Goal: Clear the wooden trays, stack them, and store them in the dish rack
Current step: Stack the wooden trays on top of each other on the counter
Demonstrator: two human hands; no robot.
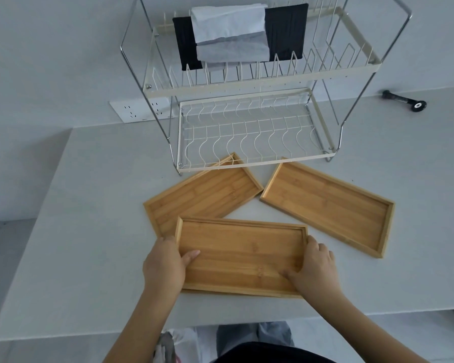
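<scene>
There is only one view, from the camera on my head, looking forward and steeply down over the bench (63,231). It sits close: my forearms enter from the bottom edge and my left hand (165,263) and right hand (312,268) fall in the lower middle of the frame. The wide lens bends the bench edges and leans the dish rack (247,121) away toward the top, where the wall behind it fills the upper part. At the very bottom I see past the near bench edge to my legs and the floor.
</scene>
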